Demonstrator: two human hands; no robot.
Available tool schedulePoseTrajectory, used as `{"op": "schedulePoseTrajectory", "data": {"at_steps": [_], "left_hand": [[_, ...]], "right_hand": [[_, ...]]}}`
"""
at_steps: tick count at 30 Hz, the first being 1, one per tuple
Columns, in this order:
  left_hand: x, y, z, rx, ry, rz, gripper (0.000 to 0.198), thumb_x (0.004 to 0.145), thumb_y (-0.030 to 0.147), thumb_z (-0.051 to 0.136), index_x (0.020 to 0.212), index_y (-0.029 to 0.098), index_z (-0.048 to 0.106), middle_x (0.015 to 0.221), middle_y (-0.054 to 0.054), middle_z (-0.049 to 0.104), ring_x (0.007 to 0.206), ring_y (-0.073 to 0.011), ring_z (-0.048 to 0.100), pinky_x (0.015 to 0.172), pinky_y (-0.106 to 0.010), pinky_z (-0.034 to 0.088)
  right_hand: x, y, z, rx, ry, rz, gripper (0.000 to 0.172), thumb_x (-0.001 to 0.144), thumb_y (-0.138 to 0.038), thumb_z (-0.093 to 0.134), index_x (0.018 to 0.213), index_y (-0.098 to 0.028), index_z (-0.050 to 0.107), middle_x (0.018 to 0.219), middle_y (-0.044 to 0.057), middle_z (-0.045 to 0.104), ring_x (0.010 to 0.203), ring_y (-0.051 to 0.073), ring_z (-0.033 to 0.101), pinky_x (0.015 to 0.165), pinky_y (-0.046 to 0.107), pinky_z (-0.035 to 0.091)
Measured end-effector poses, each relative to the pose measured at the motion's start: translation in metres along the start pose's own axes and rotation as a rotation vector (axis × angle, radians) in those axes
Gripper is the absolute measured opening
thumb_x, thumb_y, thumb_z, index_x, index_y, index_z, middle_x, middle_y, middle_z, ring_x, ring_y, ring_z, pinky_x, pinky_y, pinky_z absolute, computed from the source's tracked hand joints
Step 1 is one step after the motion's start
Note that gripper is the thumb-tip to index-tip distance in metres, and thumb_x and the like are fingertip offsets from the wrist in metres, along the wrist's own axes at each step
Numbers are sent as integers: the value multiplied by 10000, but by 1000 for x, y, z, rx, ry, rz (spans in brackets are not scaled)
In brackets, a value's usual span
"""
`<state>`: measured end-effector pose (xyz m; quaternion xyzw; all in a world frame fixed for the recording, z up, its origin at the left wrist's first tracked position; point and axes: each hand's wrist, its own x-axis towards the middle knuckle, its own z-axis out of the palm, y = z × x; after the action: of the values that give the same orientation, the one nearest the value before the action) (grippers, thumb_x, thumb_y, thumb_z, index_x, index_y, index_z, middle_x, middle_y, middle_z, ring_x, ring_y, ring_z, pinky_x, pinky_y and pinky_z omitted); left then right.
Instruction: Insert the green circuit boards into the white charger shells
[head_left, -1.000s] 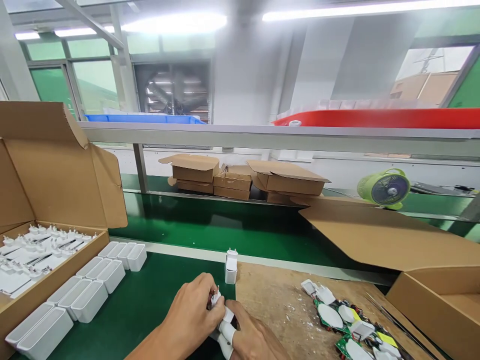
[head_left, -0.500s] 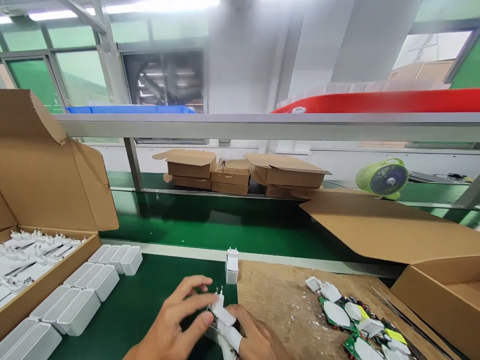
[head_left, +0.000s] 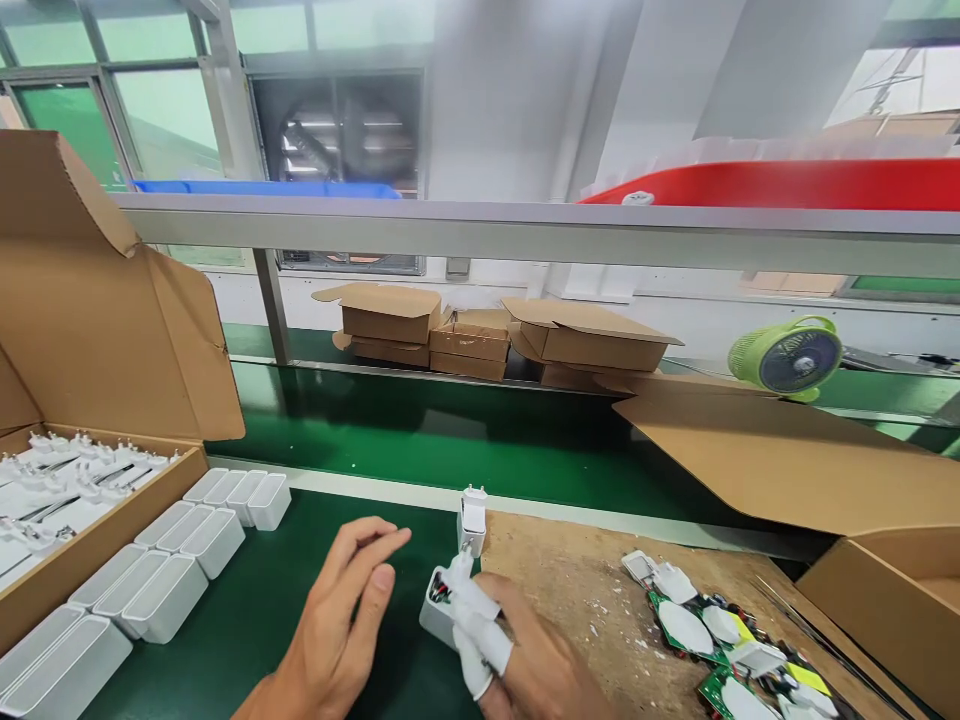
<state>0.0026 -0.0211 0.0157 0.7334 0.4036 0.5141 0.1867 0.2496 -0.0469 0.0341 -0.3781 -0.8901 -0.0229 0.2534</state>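
My left hand (head_left: 341, 600) hovers over the green mat, fingers stretched out, with nothing in it. A small gap separates it from a white charger housing (head_left: 437, 622), whose open top shows dark and coloured parts inside. My right hand (head_left: 536, 650), with white coverings on its fingertips, grips this charger; its white plug piece (head_left: 459, 572) sits at the top, partly hidden by the fingers. Just beyond stands another white charger (head_left: 472, 522), upright with its pins up. Whether the plug piece is seated in the housing I cannot tell.
At left, rows of white open cases (head_left: 161, 595) line a carton (head_left: 112, 520) of white plug parts. Right of my hands, green circuit boards (head_left: 686, 625) lie on a worn brown board (head_left: 570, 590) beside tweezers (head_left: 817, 635). An open carton (head_left: 892, 570) and a green fan (head_left: 787, 357) stand farther right.
My left hand has come away from the charger, moving left with its fingers straightened. The charger in my right hand has turned, so its open top shows. The view has shifted slightly.
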Motion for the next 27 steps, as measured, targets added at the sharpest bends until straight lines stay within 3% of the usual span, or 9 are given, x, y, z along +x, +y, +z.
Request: {"op": "schedulePoseTrajectory", "data": {"at_steps": [4, 8, 11, 15, 20, 25, 27], "left_hand": [[9, -2, -6, 2, 138, -48, 317, 1133, 310, 464, 1317, 258, 717, 1267, -102, 645, 1079, -215, 701, 947, -363, 619], [8, -3, -4, 5, 122, -41, 298, 1131, 288, 466, 1319, 270, 696, 1238, -80, 646, 1050, -193, 710, 919, -336, 611], [4, -5, -5, 18, 77, 5, 285, 1120, 261, 490, 1309, 267, 704, 1249, -78, 652, 1059, -187, 717, 936, -313, 604], [4, -2, -4, 3, 74, 4, 285, 1120, 237, 484, 1302, 261, 702, 1256, -78, 646, 1067, -181, 708, 949, -302, 590], [7, 3, 1, -25, 97, -9, 277, 1124, 243, 463, 1268, 258, 699, 1242, -81, 631, 1049, -194, 692, 931, -325, 592], [-5, -9, 7, -51, -80, 5, 364, 1097, 303, 556, 1459, 339, 590, 1362, -92, 577, 1106, -224, 665, 997, -386, 600], [-12, -15, 13, -87, -213, -3, 711, 964, 396, 790, 1588, 364, 452, 1411, -108, 538, 1091, -248, 667, 994, -424, 625]], "right_hand": [[0, -3, -3, 34, -52, 40, 494, 875, -59, 561, 1317, -264, 639, 1193, 89, 712, 934, 237, 763, 839, 295, 651], [-3, -3, 10, 21, -93, 28, 432, 822, -32, 587, 1195, -223, 696, 1171, 110, 723, 925, 255, 766, 828, 331, 672], [-3, -1, 13, 66, 10, 18, 434, 864, -45, 549, 1235, -215, 695, 1191, 125, 722, 941, 252, 771, 828, 336, 679], [-1, 0, 10, 190, 164, 29, 519, 964, -52, 491, 1425, -254, 614, 1272, 121, 710, 1082, 226, 753, 948, 303, 649], [-6, -1, 20, 164, -3, 80, 448, 908, -56, 583, 1292, -255, 697, 1182, 87, 718, 1043, 238, 748, 962, 333, 654], [-15, 2, 31, 240, 71, 118, 496, 930, -57, 578, 1369, -267, 673, 1444, 136, 626, 1057, 227, 752, 979, 349, 652], [-17, 4, 36, 343, 130, 179, 505, 946, -76, 570, 1402, -276, 660, 1529, 153, 570, 1123, 239, 745, 1023, 382, 636]]}}
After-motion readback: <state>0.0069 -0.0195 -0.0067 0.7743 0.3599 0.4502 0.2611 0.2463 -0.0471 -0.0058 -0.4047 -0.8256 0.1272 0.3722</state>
